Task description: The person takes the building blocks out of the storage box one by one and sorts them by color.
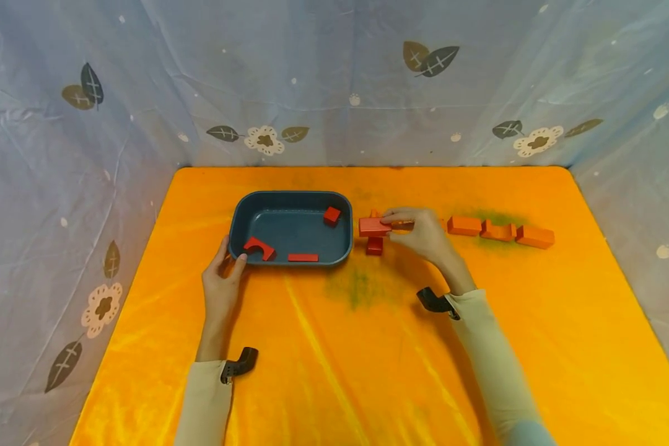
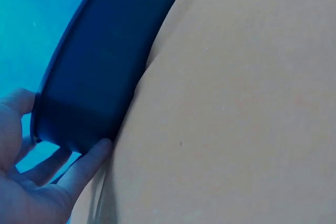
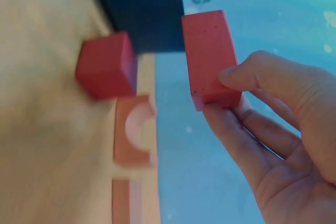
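In the head view, my right hand [image 1: 424, 235] pinches a red rectangular block [image 1: 375, 227] by its right end, just right of the dark blue tray [image 1: 290, 262]. The right wrist view shows the thumb on one face of that block and fingers beneath it. My left hand [image 1: 221, 279] holds the tray's near left corner, thumb and fingers spread around its outside. Inside the tray lie a red cube [image 1: 331, 215], a red arch block [image 1: 260, 248] and a flat red strip [image 1: 303, 257]. Below the held block, a small red block [image 1: 375, 246] rests on the cloth.
A row of orange-looking blocks [image 1: 464, 225] stretches right from behind my right hand, including a notched arch block [image 1: 498, 231]. The yellow cloth [image 1: 323, 347] covers the table. Patterned curtains [image 1: 357, 74] hang behind it and at both sides.
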`<state>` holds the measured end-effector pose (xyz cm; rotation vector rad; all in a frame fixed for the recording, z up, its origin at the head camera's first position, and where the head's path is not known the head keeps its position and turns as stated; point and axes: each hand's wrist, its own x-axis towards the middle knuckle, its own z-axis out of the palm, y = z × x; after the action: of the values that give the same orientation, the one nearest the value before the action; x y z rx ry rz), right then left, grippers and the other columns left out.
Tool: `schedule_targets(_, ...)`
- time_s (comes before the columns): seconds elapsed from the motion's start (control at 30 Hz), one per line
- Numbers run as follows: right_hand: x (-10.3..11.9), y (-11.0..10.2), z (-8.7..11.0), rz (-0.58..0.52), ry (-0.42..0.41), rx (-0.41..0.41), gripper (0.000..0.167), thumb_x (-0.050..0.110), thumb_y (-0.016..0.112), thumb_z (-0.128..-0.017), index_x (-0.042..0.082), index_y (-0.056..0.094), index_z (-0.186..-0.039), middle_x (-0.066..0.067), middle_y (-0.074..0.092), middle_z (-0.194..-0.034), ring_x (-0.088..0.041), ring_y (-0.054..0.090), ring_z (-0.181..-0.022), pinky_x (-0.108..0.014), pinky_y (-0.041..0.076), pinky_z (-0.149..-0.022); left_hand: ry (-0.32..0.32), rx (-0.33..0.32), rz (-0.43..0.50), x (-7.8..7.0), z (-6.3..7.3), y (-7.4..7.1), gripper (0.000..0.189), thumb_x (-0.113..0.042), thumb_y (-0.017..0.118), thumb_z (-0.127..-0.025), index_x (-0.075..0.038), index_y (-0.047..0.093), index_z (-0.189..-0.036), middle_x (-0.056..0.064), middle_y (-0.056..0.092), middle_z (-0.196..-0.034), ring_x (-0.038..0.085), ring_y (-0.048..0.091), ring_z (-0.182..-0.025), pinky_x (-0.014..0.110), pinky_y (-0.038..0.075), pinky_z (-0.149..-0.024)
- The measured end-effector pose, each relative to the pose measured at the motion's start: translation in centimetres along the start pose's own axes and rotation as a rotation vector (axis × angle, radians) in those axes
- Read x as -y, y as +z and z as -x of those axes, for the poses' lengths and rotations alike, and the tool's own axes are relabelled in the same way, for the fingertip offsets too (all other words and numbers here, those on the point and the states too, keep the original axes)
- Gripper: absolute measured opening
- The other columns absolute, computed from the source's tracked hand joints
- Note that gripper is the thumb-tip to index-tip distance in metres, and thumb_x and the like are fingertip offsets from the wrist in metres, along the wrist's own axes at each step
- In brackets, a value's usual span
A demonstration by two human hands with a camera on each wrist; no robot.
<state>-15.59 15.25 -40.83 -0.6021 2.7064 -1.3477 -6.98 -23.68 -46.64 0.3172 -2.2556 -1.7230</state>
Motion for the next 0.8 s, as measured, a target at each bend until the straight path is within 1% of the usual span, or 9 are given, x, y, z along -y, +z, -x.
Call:
schedule_targets(0.07,-0.6,-0.4,0.5,0.027,0.002,-0.011,0.028,0.0,0.072,-0.083,0.004,0.075,-0.11,-0.013,0.067,-0.121,-0.029,0.062,-0.111,-0.026,0.049,-0.06,-0.001,-0.001,0.004,0.2,0.0,0.0,0.061,-0.017,0.067,-0.094,-0.01,0.041,-0.149,0.002,0.043,-0.151,0.022,0.044,-0.136,0.037,0.037,-0.112)
schedule_targets(0.13,-1.3,-0.8,1.1,0.049,0.004,-0.025,0.028,0.001,0.073,-0.082,0.004,0.076,-0.11,-0.014,0.068,-0.121,-0.03,0.063,-0.11,-0.024,0.041,-0.055,-0.004,0.002,0.011,0.3,0.1,0.0,0.061,-0.017,0.067,-0.094,-0.01,0.041,-0.149,0.001,0.042,-0.152,0.021,0.043,-0.137,0.036,0.037,-0.112)
schedule_targets(0.2,-2.0,-1.2,1.6,0.057,0.008,-0.034,0.029,0.0,0.074,-0.082,0.004,0.075,-0.11,-0.015,0.067,-0.121,-0.033,0.063,-0.111,-0.023,0.04,-0.055,-0.009,0.007,0.006,-0.7,0.3,0.0,0.06,-0.014,0.065,-0.095,-0.007,0.04,-0.149,0.005,0.041,-0.152,0.024,0.043,-0.137,0.039,0.036,-0.113)
schedule_targets(0.3,-3.1,-1.6,2.4,0.046,0.014,-0.043,0.03,0.0,0.076,-0.082,0.003,0.075,-0.111,-0.017,0.066,-0.122,-0.035,0.062,-0.113,-0.033,0.056,-0.073,-0.006,0.018,-0.007,-2.3,0.7,0.0,0.059,-0.01,0.064,-0.095,-0.003,0.04,-0.148,0.011,0.041,-0.152,0.027,0.041,-0.138,0.043,0.034,-0.114)
schedule_targets(0.33,-3.5,-1.7,2.6,0.047,0.014,-0.044,0.03,-0.001,0.076,-0.081,0.003,0.075,-0.111,-0.018,0.067,-0.122,-0.036,0.062,-0.113,-0.037,0.057,-0.077,-0.005,0.021,-0.008,-2.8,0.8,0.0,0.058,-0.009,0.064,-0.095,-0.001,0.04,-0.148,0.012,0.041,-0.152,0.029,0.041,-0.138,0.045,0.034,-0.114)
schedule_targets(0.43,-4.4,-1.7,3.2,0.045,0.028,-0.03,0.03,-0.001,0.076,-0.081,0.003,0.075,-0.111,-0.018,0.067,-0.121,-0.035,0.062,-0.111,-0.034,0.057,-0.081,-0.001,0.025,-0.007,-3.4,1.0,0.0,0.058,-0.007,0.064,-0.095,0.002,0.039,-0.147,0.014,0.041,-0.151,0.029,0.041,-0.138,0.046,0.034,-0.114)
schedule_targets(0.57,-5.5,-1.4,3.9,0.028,0.074,0.003,0.029,0.0,0.076,-0.083,0.004,0.075,-0.112,-0.018,0.066,-0.122,-0.034,0.063,-0.111,-0.023,0.056,-0.078,0.007,0.029,0.0,-3.3,0.9,0.0,0.058,-0.007,0.064,-0.095,0.003,0.039,-0.147,0.015,0.042,-0.15,0.032,0.042,-0.137,0.048,0.035,-0.112)
schedule_targets(0.67,-6.2,-1.0,4.2,0.005,0.111,0.015,0.028,0.001,0.075,-0.084,0.004,0.074,-0.112,-0.016,0.065,-0.125,-0.032,0.063,-0.111,-0.036,0.057,-0.085,0.017,0.027,0.001,-2.7,0.8,0.1,0.058,-0.007,0.064,-0.095,0.002,0.04,-0.147,0.016,0.041,-0.15,0.034,0.041,-0.136,0.048,0.034,-0.113)
schedule_targets(0.8,-6.6,-0.6,4.3,-0.011,0.116,0.012,0.028,0.001,0.073,-0.086,0.005,0.073,-0.114,-0.016,0.063,-0.128,-0.033,0.061,-0.114,-0.049,0.055,-0.088,0.012,0.007,0.005,-1.0,0.2,0.0,0.058,-0.011,0.065,-0.095,-0.005,0.041,-0.148,0.009,0.042,-0.151,0.027,0.042,-0.137,0.041,0.034,-0.114)
